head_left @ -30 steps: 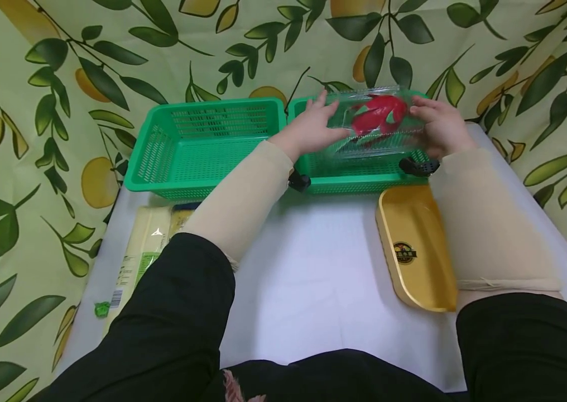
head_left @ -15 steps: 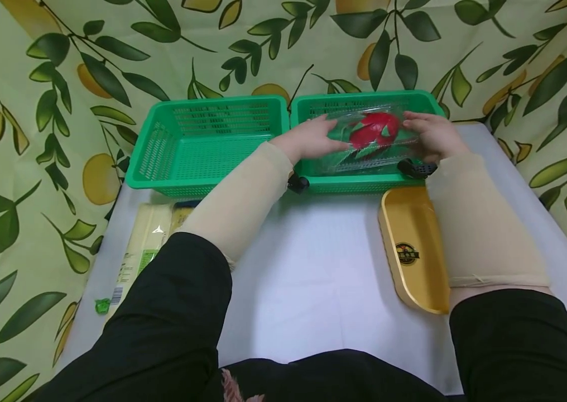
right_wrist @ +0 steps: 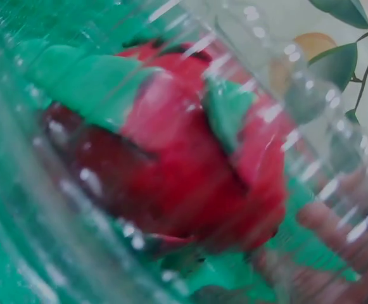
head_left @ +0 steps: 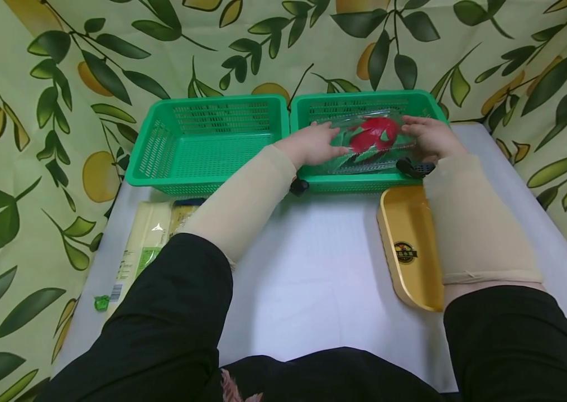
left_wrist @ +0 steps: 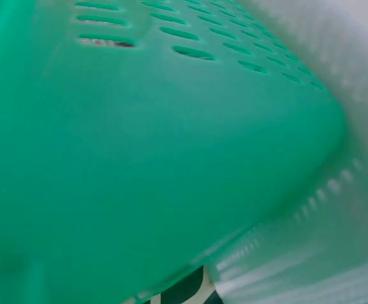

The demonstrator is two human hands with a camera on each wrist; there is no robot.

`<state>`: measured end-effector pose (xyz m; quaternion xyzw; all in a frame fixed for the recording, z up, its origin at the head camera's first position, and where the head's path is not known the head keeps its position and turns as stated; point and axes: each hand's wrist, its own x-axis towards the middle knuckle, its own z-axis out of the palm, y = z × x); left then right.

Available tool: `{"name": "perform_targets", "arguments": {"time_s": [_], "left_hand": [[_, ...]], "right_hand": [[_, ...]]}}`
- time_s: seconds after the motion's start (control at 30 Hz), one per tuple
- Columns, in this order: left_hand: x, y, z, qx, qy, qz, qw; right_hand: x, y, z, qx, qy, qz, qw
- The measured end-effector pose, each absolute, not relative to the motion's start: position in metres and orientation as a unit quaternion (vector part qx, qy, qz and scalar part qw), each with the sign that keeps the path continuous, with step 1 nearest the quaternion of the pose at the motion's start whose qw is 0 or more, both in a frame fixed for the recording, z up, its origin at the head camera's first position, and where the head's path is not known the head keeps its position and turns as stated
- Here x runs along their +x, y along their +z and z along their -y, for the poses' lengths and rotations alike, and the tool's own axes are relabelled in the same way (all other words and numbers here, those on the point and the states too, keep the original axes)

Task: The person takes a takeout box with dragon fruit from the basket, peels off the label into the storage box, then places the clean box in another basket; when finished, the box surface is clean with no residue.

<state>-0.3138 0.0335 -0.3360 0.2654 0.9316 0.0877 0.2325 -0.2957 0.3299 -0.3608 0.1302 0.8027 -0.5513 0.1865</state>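
A clear plastic box (head_left: pixel 364 161) with a red, green-tipped dragon fruit (head_left: pixel 375 134) inside lies tilted within the right green basket (head_left: pixel 354 183). My left hand (head_left: pixel 313 142) grips its left end, fingers and thumb spread apart. At the other end my right hand (head_left: pixel 433 137) holds the box with bent fingers. The right wrist view shows the dragon fruit (right_wrist: pixel 190 152) through the clear wall, fingers (right_wrist: pixel 329 231) behind it at lower right. Basket wall (left_wrist: pixel 145 139) fills most of the left wrist view, the clear box (left_wrist: pixel 336 247) at its right; the left hand is not visible there.
A second green basket (head_left: pixel 223 159) adjoins on the left. A yellow tray (head_left: pixel 416 273) lies partly under the right forearm. A pale package (head_left: pixel 150 226) and another yellowish package (head_left: pixel 183 215) lie left, partly hidden by the left arm, near a small green item (head_left: pixel 101 303).
Both hands have lowered the box with the dragon fruit from above the right basket's rear rim down into the basket. Over the last half second it has shifted only slightly.
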Motion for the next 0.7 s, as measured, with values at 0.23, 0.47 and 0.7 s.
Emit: {"name": "perform_targets", "arguments": {"time_s": [0.23,0.47,0.7], "left_hand": [[-0.309,-0.340,-0.031,0.283,0.043,-0.932,0.221],[-0.307,-0.342,-0.029,0.286,0.038,-0.934,0.211],[-0.306,-0.340,-0.027,0.293,0.019,-0.932,0.211]], "right_hand": [[-0.297,-0.362,-0.329,0.147,-0.596,-0.766,0.192],[-0.299,-0.359,-0.326,0.152,-0.550,-0.790,0.224],[-0.294,-0.348,-0.315,0.177,-0.513,-0.815,0.202]]}}
